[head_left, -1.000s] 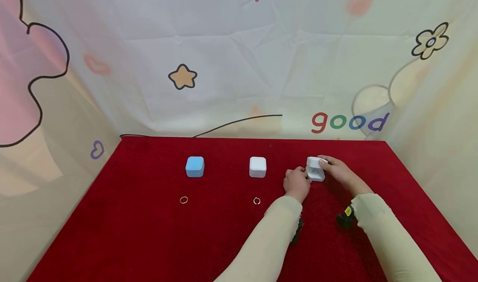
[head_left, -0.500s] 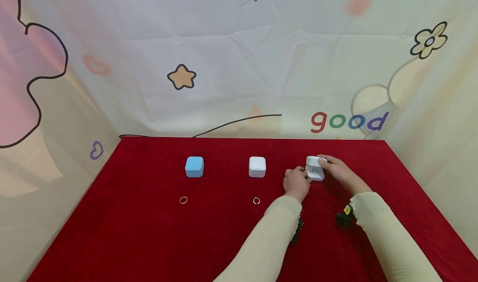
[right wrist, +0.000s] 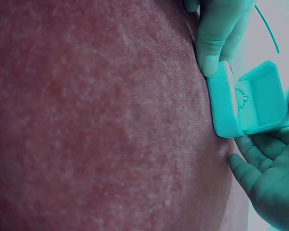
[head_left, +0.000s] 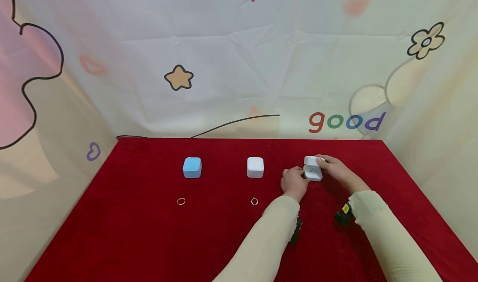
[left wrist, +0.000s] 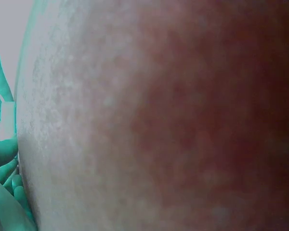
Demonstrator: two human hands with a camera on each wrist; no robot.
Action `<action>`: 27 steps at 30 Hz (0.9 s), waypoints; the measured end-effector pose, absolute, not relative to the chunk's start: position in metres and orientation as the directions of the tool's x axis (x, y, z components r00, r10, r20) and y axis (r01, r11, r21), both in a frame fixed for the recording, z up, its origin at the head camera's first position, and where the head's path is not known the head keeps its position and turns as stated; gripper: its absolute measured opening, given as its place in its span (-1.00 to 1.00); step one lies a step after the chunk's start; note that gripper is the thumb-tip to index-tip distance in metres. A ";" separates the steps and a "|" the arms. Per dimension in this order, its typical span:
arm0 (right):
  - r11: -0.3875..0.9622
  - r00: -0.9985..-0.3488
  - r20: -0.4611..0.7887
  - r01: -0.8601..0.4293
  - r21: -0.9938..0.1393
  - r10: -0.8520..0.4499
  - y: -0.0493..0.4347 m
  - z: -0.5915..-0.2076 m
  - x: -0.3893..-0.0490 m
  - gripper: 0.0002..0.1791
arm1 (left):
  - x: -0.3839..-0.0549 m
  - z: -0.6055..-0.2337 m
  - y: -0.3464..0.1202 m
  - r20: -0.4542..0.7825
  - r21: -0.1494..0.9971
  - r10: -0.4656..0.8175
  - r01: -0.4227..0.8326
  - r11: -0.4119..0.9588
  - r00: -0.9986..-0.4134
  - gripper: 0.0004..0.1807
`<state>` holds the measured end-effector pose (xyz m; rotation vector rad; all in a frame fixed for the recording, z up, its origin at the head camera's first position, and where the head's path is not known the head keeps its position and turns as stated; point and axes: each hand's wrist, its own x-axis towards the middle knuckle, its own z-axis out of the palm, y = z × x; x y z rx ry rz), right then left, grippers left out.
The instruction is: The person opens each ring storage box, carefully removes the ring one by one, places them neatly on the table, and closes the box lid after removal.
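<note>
On the right side of the red cloth, a small white ring box (head_left: 313,172) stands with its lid raised. A ring (right wrist: 241,98) sits upright in its base, plain in the right wrist view. My left hand (head_left: 294,183) grips the base from the left, its thumb on the front wall. The right hand (head_left: 340,173) holds the lid from the right, thumb in front and fingers behind or beneath. In the left wrist view only a strip of the box (left wrist: 8,118) shows beside the fingers; most of that frame is blurred cloth.
A blue ring box (head_left: 192,167) and another white ring box (head_left: 255,167), both closed, stand to the left. A gold ring (head_left: 181,201) lies before the blue one, and an open-band ring (head_left: 254,201) before the white one. A printed curtain (head_left: 224,66) hangs behind the cloth (head_left: 149,240).
The whole head view has shifted slightly left. Both hands keep their hold on the open box, and the lid stays up.
</note>
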<state>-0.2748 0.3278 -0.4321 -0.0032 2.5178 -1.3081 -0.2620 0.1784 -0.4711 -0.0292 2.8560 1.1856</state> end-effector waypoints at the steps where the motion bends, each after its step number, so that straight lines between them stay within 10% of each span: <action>1: 0.587 -0.954 -0.265 0.133 -0.798 -0.143 0.328 -0.432 -0.275 -0.30 | -0.262 -0.471 0.178 -0.050 0.716 -0.005 -0.039 0.697 -0.999 -0.68; 27: 0.587 -0.943 -0.285 0.132 -0.798 -0.175 0.329 -0.428 -0.277 -0.26 | -0.266 -0.467 0.173 -0.119 0.760 0.025 -0.075 0.646 -0.993 -0.51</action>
